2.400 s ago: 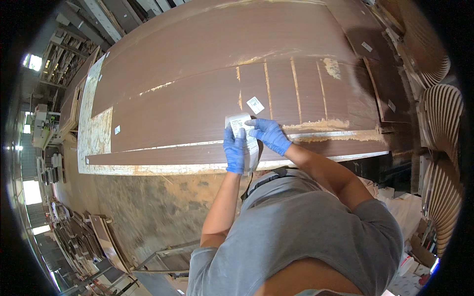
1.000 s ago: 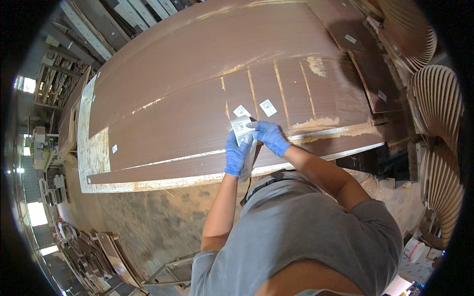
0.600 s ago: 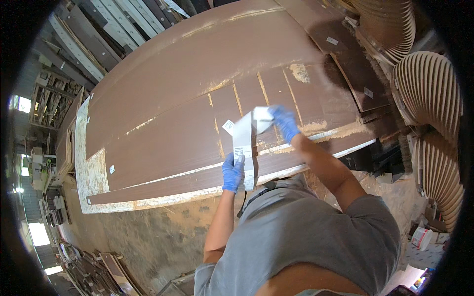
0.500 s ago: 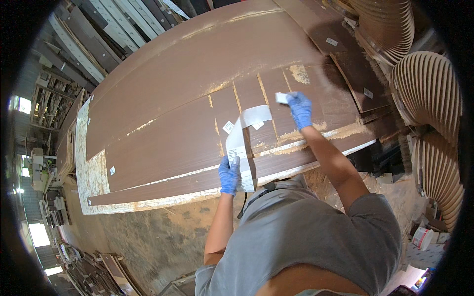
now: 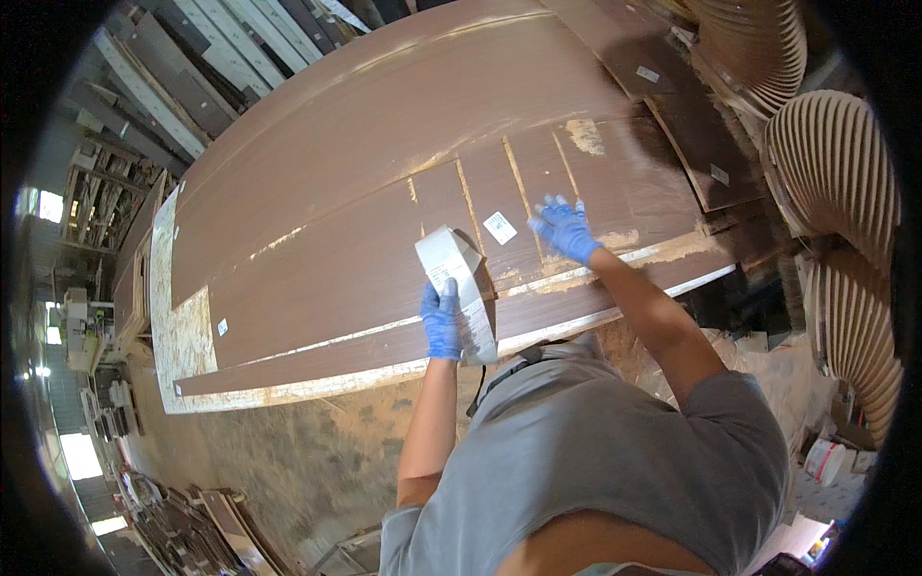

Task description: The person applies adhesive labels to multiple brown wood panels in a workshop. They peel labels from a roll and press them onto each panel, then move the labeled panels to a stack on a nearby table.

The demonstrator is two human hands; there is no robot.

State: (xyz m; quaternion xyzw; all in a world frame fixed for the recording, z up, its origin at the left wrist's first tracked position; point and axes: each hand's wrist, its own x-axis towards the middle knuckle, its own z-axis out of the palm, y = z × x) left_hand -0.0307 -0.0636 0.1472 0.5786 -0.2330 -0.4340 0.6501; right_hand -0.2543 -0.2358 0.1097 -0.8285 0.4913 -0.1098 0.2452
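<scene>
My left hand [image 5: 441, 321], in a blue glove, is closed around a folded strip of white labels [image 5: 445, 257] above the near part of a brown wood-grain panel [image 5: 327, 278]. The strip's lower end hangs down past the panel's front edge. My right hand [image 5: 567, 230], gloved too, is spread palm down over the panel, fingers apart and a little blurred. No label shows in it, and what is under the palm is hidden. A white printed label [image 5: 499, 228] lies on the panel between my two hands.
Ribbed beige ducts [image 5: 834, 173] stand along the right side. Sawdust lines the cut grooves and the pale front edge [image 5: 317, 386] of the panel. Long boards [image 5: 154, 82] are stacked at far left. Offcuts [image 5: 182, 528] lie on the floor at lower left. A white bucket [image 5: 824, 462] stands at lower right.
My right hand held a small white label and now has its fingers spread, lower and nearer the front edge. The raised strip has dropped and folded toward my left hand, uncovering the label on the panel.
</scene>
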